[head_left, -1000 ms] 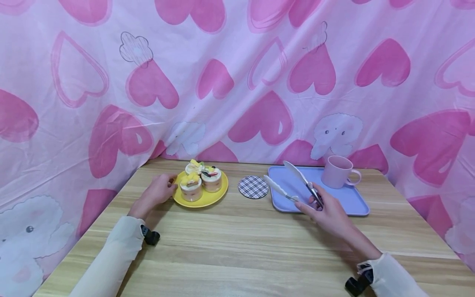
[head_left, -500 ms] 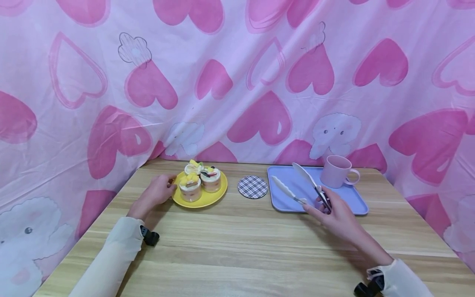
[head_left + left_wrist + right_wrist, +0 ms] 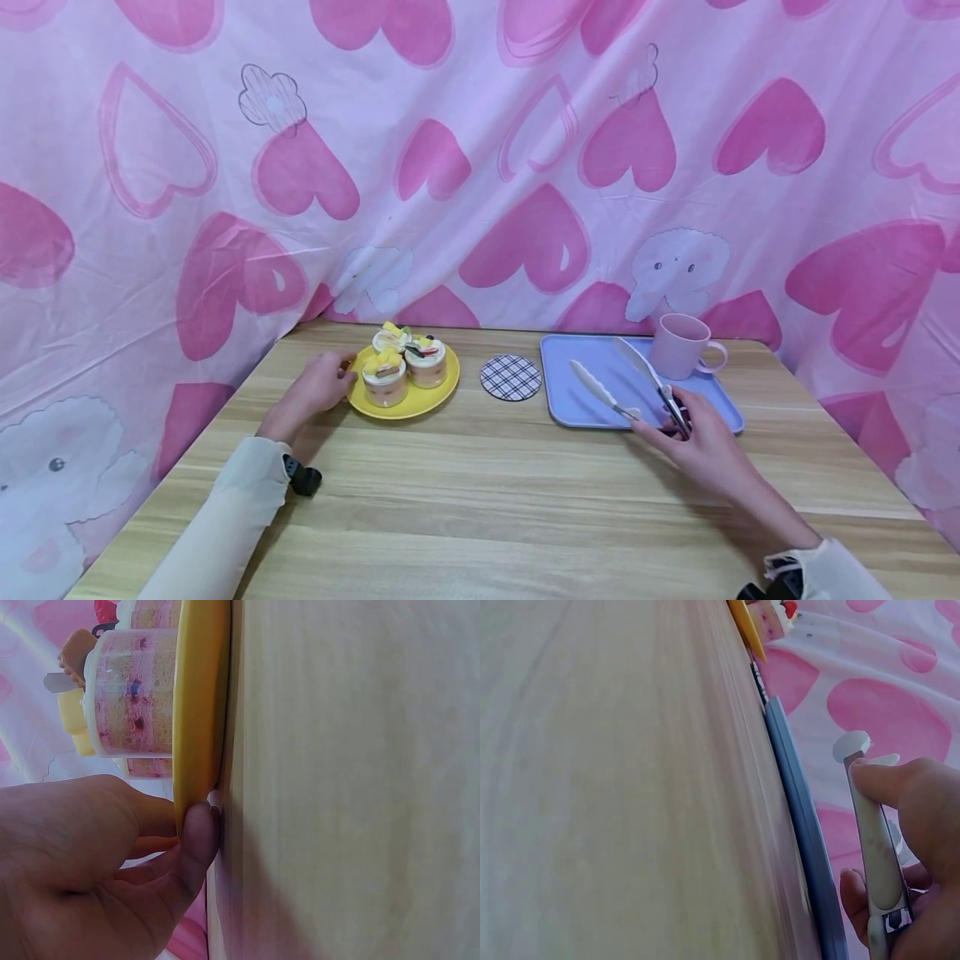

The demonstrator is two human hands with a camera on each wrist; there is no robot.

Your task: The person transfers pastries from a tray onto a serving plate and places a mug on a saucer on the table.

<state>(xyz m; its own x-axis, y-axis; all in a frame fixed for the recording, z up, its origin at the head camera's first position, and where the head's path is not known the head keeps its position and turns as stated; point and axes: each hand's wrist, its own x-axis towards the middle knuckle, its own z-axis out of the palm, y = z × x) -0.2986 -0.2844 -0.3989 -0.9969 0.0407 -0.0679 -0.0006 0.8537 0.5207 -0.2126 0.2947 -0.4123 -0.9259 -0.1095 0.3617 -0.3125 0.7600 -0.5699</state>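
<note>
My left hand (image 3: pixel 317 390) pinches the left rim of a round yellow plate (image 3: pixel 420 407). The left wrist view shows the thumb against the edge of the plate (image 3: pixel 201 697), fingers on its other side. Three clear dessert cups (image 3: pixel 386 392) with pink-and-cream layers and fruit toppings stand on it. On the right, my right hand (image 3: pixel 705 437) holds a pair of tongs (image 3: pixel 592 385), silver with pale tips, their arms spread above the tray. Nothing is between the tips. In the right wrist view, the thumb presses one arm of the tongs (image 3: pixel 881 862).
A lavender tray (image 3: pixel 561 358) lies at the back right, bearing a pink mug (image 3: pixel 678 352) in its far right corner. Between plate and tray is a round checked coaster (image 3: pixel 510 378). A pink heart-print cloth (image 3: pixel 480 183) hangs behind the wooden table (image 3: pixel 480 517).
My right hand has moved right and slightly toward me with the tongs, which stay spread over the tray. The left hand and plate have kept their place.
</note>
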